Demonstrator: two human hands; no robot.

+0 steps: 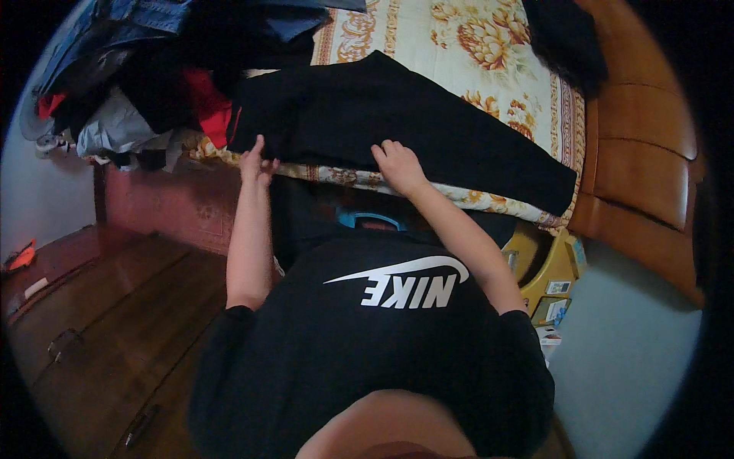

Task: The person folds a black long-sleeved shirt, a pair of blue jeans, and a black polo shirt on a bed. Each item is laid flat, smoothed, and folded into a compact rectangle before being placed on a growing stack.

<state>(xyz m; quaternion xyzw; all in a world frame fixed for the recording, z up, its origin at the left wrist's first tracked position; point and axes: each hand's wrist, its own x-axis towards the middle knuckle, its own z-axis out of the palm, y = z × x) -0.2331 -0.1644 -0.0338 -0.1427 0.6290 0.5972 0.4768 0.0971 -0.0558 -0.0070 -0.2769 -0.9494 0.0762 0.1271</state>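
Observation:
A pair of black trousers (344, 107) lies folded lengthwise across the near side of the bed, its narrow leg end pointing right. At the wide left end, next to a small red strip on the cloth, my left hand (257, 162) touches the near edge with its fingers apart. Farther right, my right hand (399, 166) is closed on the same near edge, fingers bent against the fabric. Its fingertips are partly hidden, so the exact grip is hard to see.
A heap of clothes (115, 126), dark, grey, red and denim, covers the bed's left side. The flowered bedspread (489, 46) shows behind the trousers. At right stands a brown padded headboard (642, 122), with a yellow shelf unit (554, 268) below. Dark clothing (562, 38) lies far right.

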